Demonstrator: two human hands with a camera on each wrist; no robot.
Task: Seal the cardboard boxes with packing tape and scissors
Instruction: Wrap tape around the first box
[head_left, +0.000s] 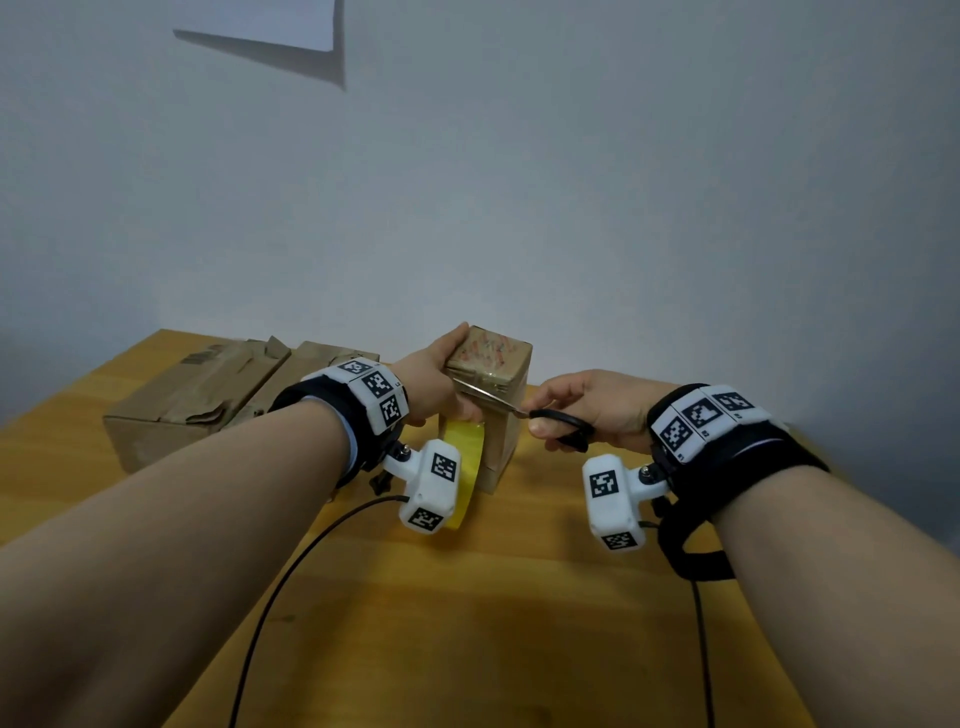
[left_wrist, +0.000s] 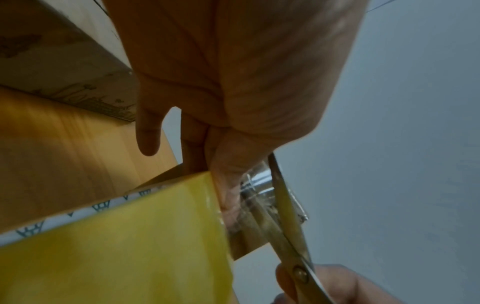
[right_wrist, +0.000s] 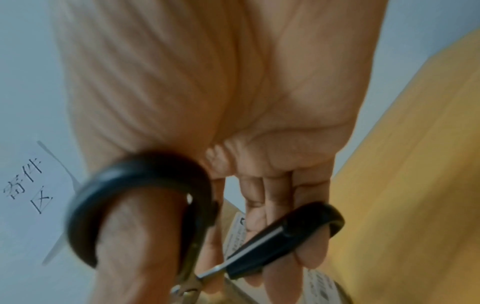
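A small cardboard box (head_left: 496, 364) stands upright on the wooden table (head_left: 467, 597), its top taped over. My left hand (head_left: 436, 384) grips the yellow roll of packing tape (head_left: 465, 462) against the box's near side, thumb up at the top edge. A clear strip of tape (left_wrist: 257, 185) runs from the roll to the box. My right hand (head_left: 587, 410) holds black-handled scissors (head_left: 524, 413), thumb and fingers through the loops. The blades (left_wrist: 285, 207) are around the strip beside my left thumb (left_wrist: 228, 176). The handles (right_wrist: 161, 205) stand apart in the right wrist view.
Two larger worn cardboard boxes (head_left: 208, 395) lie at the back left of the table, flaps loose. A white wall stands close behind, with a paper sign (head_left: 270, 21) high up. Cables (head_left: 291, 571) trail from the wrist cameras over the near table.
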